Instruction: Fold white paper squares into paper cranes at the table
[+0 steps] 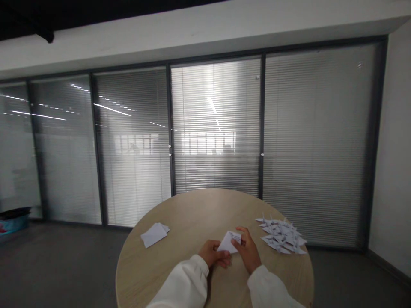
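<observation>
Between my hands, above the near part of the round table [180,273], is a folded piece of white paper [228,243] with some dark print near its upper right edge. My left hand [213,253] grips its lower left side, thumb on top. On the right side, my right hand [248,249] pinches the paper with the thumb on its face and the index finger raised behind the top corner. A small stack of white paper sheets [154,235] lies to the left. A pile of folded white paper cranes [282,234] sits to the right.
Glass partition panels with blinds [215,128] stand behind the table's far edge. A blue bin with a black liner [14,222] rests on the grey floor [70,261] at far left. A white wall [394,149] rises at the right.
</observation>
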Action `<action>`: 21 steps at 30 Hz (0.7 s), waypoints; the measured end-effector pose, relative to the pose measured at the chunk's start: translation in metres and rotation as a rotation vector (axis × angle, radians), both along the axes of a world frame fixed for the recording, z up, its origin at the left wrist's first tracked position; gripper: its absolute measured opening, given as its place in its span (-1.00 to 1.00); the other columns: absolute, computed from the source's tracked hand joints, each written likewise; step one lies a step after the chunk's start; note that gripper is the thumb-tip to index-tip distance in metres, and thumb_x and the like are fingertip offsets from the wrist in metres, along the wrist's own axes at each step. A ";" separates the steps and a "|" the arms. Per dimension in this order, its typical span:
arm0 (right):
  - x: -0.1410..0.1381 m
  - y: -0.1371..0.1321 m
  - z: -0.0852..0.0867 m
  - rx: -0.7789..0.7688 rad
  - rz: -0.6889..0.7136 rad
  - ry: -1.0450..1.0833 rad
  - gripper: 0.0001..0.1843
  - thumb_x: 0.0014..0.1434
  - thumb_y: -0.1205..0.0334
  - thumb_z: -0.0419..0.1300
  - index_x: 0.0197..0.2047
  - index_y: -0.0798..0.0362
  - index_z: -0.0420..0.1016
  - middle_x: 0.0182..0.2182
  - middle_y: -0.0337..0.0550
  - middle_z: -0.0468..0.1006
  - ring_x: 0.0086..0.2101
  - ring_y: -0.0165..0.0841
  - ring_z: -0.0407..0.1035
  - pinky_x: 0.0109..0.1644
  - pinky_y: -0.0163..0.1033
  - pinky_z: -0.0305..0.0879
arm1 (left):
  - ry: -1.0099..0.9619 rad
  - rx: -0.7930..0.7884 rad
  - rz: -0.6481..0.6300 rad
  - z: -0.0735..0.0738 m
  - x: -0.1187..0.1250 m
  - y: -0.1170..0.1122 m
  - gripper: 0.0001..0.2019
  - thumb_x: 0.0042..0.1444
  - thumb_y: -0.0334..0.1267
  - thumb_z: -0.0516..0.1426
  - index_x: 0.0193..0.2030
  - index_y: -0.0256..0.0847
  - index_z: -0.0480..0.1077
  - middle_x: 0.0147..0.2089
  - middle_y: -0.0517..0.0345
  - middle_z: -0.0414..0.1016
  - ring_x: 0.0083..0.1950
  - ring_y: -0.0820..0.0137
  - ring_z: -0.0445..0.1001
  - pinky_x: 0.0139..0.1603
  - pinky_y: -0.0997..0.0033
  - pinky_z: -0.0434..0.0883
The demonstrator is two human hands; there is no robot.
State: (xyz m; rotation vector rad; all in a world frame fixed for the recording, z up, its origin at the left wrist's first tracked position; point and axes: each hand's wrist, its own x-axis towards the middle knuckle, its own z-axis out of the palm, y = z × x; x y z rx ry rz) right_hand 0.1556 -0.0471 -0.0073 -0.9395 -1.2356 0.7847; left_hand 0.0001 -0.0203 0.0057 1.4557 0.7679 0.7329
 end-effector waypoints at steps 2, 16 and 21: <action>0.001 0.002 -0.002 0.000 -0.041 -0.009 -0.53 -0.09 0.13 0.17 -0.09 -0.02 0.16 -0.42 -0.23 0.51 -0.40 -0.31 0.42 -0.34 -0.25 0.35 | -0.025 -0.011 0.041 -0.002 0.000 0.003 -0.54 -0.45 -0.03 0.29 -0.48 -0.40 0.39 -0.51 0.01 0.48 -0.53 0.36 0.45 -0.45 0.33 0.39; 0.008 0.010 -0.008 0.045 -0.211 -0.069 -0.63 -0.06 0.03 0.10 -0.17 -0.01 0.27 -0.40 -0.23 0.49 -0.42 -0.36 0.38 -0.34 -0.30 0.32 | -0.076 -0.103 0.099 -0.002 0.001 0.007 -0.54 -0.40 0.03 0.25 -0.51 -0.39 0.36 -0.54 0.04 0.47 -0.55 0.33 0.46 -0.48 0.32 0.38; 0.010 0.011 -0.010 0.077 -0.277 -0.121 -0.64 -0.06 0.00 0.09 -0.20 -0.01 0.31 -0.40 -0.23 0.49 -0.43 -0.37 0.37 -0.36 -0.32 0.30 | -0.071 -0.106 0.111 -0.002 0.003 0.007 -0.53 -0.36 0.07 0.23 -0.51 -0.40 0.36 -0.56 0.01 0.47 -0.57 0.33 0.46 -0.50 0.31 0.39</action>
